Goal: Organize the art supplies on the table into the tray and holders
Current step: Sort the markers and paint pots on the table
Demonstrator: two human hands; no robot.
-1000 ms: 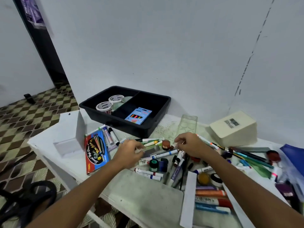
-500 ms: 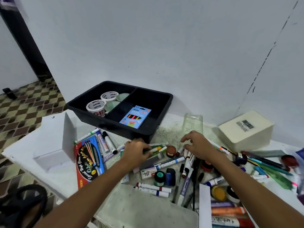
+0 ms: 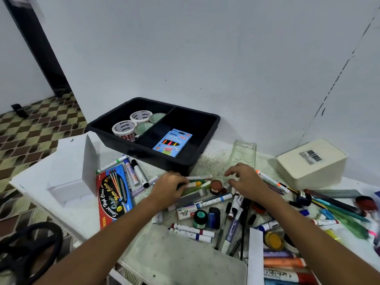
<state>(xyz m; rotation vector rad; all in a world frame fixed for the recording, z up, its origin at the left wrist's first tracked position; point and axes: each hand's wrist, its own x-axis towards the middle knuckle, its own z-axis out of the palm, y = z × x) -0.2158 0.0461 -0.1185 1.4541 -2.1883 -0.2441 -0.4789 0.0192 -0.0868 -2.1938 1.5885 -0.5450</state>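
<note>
Two tape rolls (image 3: 124, 127) in the left compartment of the black tray (image 3: 207, 138) read "Ninso" upside down; the front one also shows red "GIL" on its side. Blue pencil box (image 3: 172, 143) in the right compartment: "Ninso", "NEON", "12". Red pencil case (image 3: 113, 195) near the table's left edge: "Special High Class", "NIKKI"; the cream box (image 3: 312, 161) at the back right carries a barcode label, digits unreadable.

A black two-compartment tray (image 3: 207, 138) is sitting at the back of the surface (image 3: 181, 262) against the wall. Two white tape rolls (image 3: 124, 128) are lying in its left compartment, and a blue box of neon pencils (image 3: 172, 142) is lying flat in its right one. Loose markers (image 3: 192, 232), pens and small paint jars (image 3: 216, 186) are being left scattered in front of it, beside a red pencil case (image 3: 114, 194).
</note>
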